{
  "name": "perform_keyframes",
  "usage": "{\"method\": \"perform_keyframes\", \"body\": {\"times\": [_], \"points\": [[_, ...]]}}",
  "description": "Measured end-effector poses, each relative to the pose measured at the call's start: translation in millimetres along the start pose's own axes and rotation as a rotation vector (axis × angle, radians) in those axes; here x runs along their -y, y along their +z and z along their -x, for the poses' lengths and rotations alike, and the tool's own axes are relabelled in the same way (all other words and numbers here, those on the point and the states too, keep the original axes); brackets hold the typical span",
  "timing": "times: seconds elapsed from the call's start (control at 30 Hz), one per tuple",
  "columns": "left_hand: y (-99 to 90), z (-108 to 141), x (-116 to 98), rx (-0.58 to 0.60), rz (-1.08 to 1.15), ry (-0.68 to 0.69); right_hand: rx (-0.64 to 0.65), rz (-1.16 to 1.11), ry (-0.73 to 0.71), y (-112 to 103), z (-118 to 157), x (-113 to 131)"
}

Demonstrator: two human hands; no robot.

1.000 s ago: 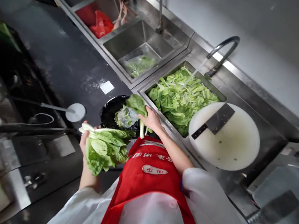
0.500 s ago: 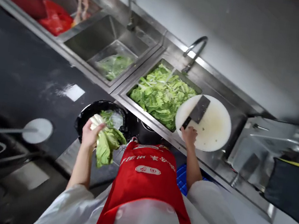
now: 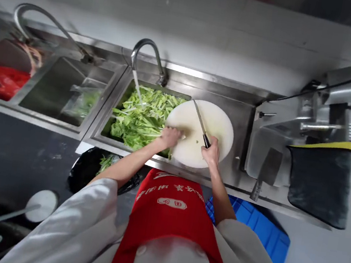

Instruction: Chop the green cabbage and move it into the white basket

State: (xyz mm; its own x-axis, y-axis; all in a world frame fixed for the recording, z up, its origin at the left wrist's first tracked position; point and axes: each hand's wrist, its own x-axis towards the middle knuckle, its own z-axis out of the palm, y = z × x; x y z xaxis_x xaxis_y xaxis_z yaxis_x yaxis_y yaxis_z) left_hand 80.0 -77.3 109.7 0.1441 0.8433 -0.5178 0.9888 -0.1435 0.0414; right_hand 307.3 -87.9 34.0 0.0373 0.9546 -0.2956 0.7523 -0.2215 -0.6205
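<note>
The left hand's [image 3: 170, 138] fingers wrap around leafy greens [image 3: 149, 131] at the round white chopping board's [image 3: 189, 151] left edge. The right hand's [image 3: 211, 151] fingers grip a knife [image 3: 201, 120], pointing toward the far edge.

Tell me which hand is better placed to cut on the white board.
Probably the right hand: it holds the knife by its handle over the white board. The left hand is at the board's left edge, by the leafy greens.

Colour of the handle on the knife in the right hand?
The knife handle is black; head view.
</note>
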Motion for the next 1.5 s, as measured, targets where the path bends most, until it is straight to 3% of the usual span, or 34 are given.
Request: {"method": "perform_keyframes", "body": {"times": [0.1,0.2,0.27,0.33,0.43,0.5,0.73,0.9,1.07,1.2,1.33,1.5], "points": [[-7.6,-62,-71,-0.022,-0.019,0.037,-0.008,-0.090,-0.035,-47,-2,-50],[-10.3,-100,-102,-0.049,0.036,0.121,-0.026,-0.142,-0.034,-64,10,-87],[-9.1,-111,-93,-0.011,0.097,0.162,-0.036,-0.162,-0.005,-63,24,-99],[-4.0,-113,-71,0.034,0.133,0.171,-0.009,-0.171,0.031,-55,39,-101],[11.1,-102,-41,0.101,0.127,0.142,0.088,-0.162,0.040,-41,56,-89],[24.5,-91,-33,0.109,0.111,0.107,0.130,-0.151,0.017,-34,62,-79],[60.9,-59,-48,-0.110,0.014,0.016,0.208,-0.037,-0.050,-27,80,-70],[68.9,-56,-49,-0.224,0.036,-0.007,0.322,0.290,0.047,-36,73,-39],[71.1,-61,-48,-0.234,0.052,-0.015,0.256,0.514,0.097,-60,72,0],[68.4,-63,-48,-0.204,0.061,-0.027,0.288,0.578,0.048,-70,90,9],[64.3,-64,-44,-0.150,0.130,-0.017,0.314,0.635,0.022,-64,94,6],[62.8,-61,-48,-0.117,0.171,-0.015,0.310,0.574,-0.036,-39,55,8]]}}
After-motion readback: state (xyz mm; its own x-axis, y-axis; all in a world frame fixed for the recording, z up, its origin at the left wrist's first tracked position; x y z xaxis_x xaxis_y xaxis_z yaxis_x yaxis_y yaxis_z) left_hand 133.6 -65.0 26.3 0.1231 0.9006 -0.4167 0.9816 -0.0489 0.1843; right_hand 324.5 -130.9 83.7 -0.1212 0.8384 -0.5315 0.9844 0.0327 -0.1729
